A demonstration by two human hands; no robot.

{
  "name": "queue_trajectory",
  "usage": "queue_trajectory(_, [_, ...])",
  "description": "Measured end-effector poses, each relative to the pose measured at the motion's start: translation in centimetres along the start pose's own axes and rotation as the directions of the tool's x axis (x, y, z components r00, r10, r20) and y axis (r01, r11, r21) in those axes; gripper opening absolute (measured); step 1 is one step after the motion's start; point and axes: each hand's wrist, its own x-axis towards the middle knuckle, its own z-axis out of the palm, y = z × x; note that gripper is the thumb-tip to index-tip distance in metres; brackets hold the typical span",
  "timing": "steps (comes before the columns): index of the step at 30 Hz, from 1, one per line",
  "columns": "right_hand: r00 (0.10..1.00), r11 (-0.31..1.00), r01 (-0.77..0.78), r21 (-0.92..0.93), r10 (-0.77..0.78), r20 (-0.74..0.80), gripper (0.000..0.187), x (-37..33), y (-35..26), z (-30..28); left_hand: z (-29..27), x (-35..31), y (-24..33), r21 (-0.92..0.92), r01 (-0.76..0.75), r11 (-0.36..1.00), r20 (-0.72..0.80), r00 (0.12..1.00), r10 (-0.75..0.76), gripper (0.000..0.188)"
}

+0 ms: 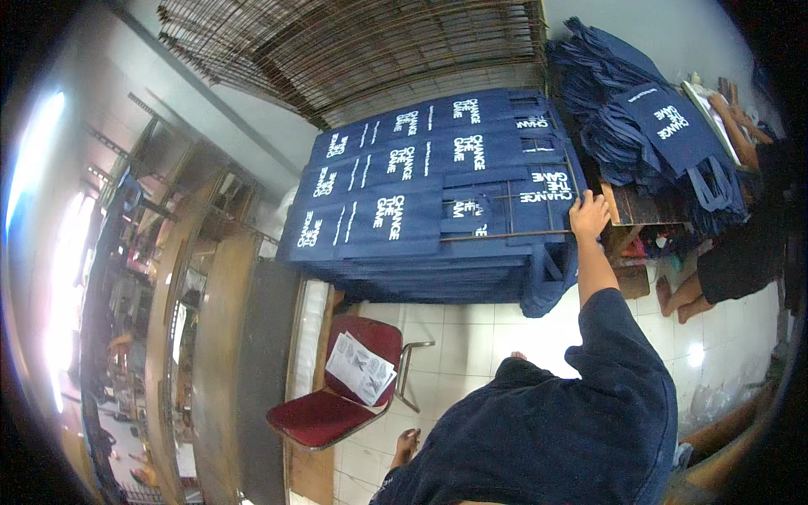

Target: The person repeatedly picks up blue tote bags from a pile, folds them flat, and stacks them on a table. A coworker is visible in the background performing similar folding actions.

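Dark blue fabric bags (425,231) with white print lie in rows on stacked wire racks, filling the middle of the view. My right hand (591,215) reaches forward to the near right corner of the stack, its fingers bent over the edge of the top wire rack (539,233). Bare wires show between some bags there. Low beside my body, my left hand (406,444) hangs with curled fingers, near the red chair; whatever they may hold is too small to make out.
More wire racks (362,42) stand raised behind the stack. A heap of blue bags (606,126) covers a table at right, where another person's arm (730,126) works. A red chair (324,417) carries printed papers (360,369). Long wooden boards (215,337) run along the left.
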Motion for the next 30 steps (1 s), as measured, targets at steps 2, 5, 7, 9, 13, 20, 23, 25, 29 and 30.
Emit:
queue_trajectory(2, [1.000,1.000,-0.002,0.006,0.002,-0.016,0.028,-0.2,0.2,0.1,0.7,0.3,-3.5,-0.117,0.037,0.992,-0.031,0.999,-0.041,0.052])
queue_trajectory(5, [1.000,1.000,0.000,0.002,0.000,-0.014,0.027,-0.5,0.0,-0.4,1.3,1.3,-9.0,-0.022,0.069,0.997,-0.064,0.995,-0.070,0.055])
queue_trajectory(7, [0.999,1.000,0.019,0.002,-0.019,-0.032,0.028,-0.7,0.3,-0.3,1.9,0.9,-10.5,0.058,0.091,0.994,-0.069,0.994,-0.087,0.056])
queue_trajectory(9, [0.996,0.999,0.047,0.014,-0.046,-0.074,0.028,-0.7,0.1,0.0,2.7,0.5,-11.0,0.032,0.123,0.992,-0.087,0.989,-0.120,0.058])
queue_trajectory(13, [0.996,0.996,0.092,-0.005,-0.092,0.014,0.031,-1.1,-0.4,-0.4,0.5,1.6,-10.6,0.195,0.031,0.980,-0.094,0.996,-0.013,0.057])
queue_trajectory(20, [0.959,0.990,0.139,0.011,-0.132,-0.252,0.044,-0.3,3.1,0.7,1.9,1.1,-7.4,-0.035,0.088,0.995,-0.201,0.975,-0.094,0.053])
queue_trajectory(23, [0.979,0.988,0.149,0.034,-0.142,-0.144,0.047,-2.9,1.3,-3.2,3.6,1.4,-8.9,-0.119,0.169,0.978,-0.206,0.960,-0.191,0.054])
queue_trajectory(25, [0.992,0.995,0.082,-0.055,-0.087,-0.094,0.049,-3.5,3.5,-3.1,4.6,1.1,-7.3,-0.141,0.189,0.972,-0.165,0.963,-0.212,0.055])
queue_trajectory(29, [0.996,0.994,0.018,-0.104,-0.027,-0.081,0.047,-4.9,9.0,-4.8,7.0,2.7,-8.5,-0.040,0.194,0.980,-0.076,0.978,-0.196,0.053])
queue_trajectory(30, [0.999,0.996,-0.018,-0.089,0.014,-0.049,0.046,-5.4,9.7,-5.6,7.3,2.5,-7.1,-0.039,0.177,0.983,-0.056,0.982,-0.179,0.051])
